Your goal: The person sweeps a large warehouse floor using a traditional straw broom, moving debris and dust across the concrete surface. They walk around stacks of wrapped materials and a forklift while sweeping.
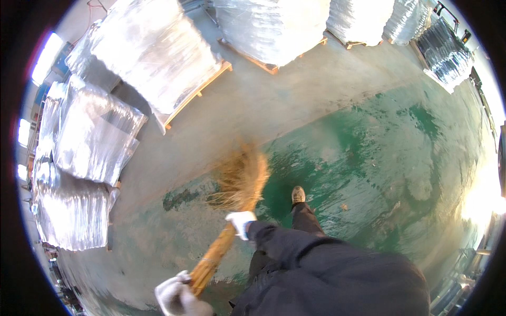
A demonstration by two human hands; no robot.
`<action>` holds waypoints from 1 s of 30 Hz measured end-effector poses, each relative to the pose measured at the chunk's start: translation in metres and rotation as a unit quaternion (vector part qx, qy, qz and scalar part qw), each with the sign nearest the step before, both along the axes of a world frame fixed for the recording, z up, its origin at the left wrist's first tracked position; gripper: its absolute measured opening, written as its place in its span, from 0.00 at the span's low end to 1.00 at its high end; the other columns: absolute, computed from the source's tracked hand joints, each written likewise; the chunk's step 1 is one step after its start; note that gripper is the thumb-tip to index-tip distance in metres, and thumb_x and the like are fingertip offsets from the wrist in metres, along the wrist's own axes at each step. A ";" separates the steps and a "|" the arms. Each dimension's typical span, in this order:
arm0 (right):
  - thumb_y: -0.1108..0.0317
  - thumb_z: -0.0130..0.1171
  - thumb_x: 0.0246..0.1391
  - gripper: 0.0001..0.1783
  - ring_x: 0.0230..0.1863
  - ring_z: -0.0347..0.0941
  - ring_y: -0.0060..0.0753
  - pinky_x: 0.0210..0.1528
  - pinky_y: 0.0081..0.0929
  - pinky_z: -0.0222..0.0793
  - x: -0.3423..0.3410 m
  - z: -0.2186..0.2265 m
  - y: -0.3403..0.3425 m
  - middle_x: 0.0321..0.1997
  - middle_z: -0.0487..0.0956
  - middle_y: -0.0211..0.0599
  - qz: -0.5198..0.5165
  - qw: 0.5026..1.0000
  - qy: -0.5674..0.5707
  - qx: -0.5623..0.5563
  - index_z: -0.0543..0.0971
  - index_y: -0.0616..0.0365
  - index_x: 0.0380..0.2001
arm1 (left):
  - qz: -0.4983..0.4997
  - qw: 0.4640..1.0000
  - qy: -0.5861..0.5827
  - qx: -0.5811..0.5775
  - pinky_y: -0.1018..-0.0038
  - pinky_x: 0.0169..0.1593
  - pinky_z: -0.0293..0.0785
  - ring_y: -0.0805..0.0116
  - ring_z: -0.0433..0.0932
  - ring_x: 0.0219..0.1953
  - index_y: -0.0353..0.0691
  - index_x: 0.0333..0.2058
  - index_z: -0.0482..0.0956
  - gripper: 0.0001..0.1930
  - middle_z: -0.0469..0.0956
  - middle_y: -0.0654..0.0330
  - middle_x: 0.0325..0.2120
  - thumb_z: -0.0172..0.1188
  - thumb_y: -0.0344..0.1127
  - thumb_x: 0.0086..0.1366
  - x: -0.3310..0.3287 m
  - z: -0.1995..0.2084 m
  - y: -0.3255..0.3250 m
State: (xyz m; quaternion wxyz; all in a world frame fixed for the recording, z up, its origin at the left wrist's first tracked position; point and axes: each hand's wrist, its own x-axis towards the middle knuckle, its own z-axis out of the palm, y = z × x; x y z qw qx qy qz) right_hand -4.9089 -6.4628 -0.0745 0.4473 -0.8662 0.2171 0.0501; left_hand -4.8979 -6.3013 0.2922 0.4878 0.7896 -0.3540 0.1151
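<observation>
Silvery plastic film [92,145] wraps the stacked loads [74,210] along the left of my view. Next across, low down, my white-gloved left hand [179,296] has its grip closed around the top end of the broom [247,197]. The handle [215,256] slants up and right to my right hand [241,223], also gloved, its grip clamped near where the bristles [242,176] fan out. With the 2 grips well apart, I judge the lower should steer while the upper steadies the end. Blur hides how firmly the tips meet the floor [287,152]; I'd hold the fan low, keep strokes even, and stay clear of the 1 shoe [298,195] showing just right of it. Farther right, a dark wrapped load [448,52] rests on a pallet [420,54].
</observation>
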 end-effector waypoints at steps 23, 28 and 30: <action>0.51 0.72 0.65 0.24 0.60 0.82 0.46 0.65 0.53 0.76 -0.007 0.163 -0.381 0.59 0.83 0.41 -0.479 0.622 -0.012 0.620 0.85 0.56 0.55 | 0.012 0.977 -0.076 -0.198 0.65 0.37 0.88 0.53 0.87 0.34 0.28 0.35 0.88 0.08 0.85 0.47 0.35 0.63 0.27 0.72 0.060 0.087 -0.339; 0.54 0.73 0.64 0.15 0.38 0.79 0.29 0.43 0.39 0.79 0.124 0.176 -0.393 0.37 0.82 0.30 -0.399 0.635 -0.040 0.660 0.89 0.55 0.42 | 0.098 0.950 -0.256 -0.150 0.63 0.38 0.86 0.54 0.87 0.34 0.30 0.33 0.88 0.13 0.86 0.49 0.34 0.63 0.32 0.75 0.078 0.117 -0.389; 0.56 0.72 0.64 0.15 0.39 0.81 0.33 0.44 0.40 0.80 0.158 0.164 -0.420 0.40 0.85 0.35 -0.386 0.605 -0.024 0.696 0.89 0.56 0.44 | 0.175 0.916 -0.361 0.009 0.61 0.38 0.85 0.54 0.86 0.34 0.31 0.34 0.88 0.13 0.86 0.50 0.34 0.63 0.33 0.76 0.078 0.108 -0.425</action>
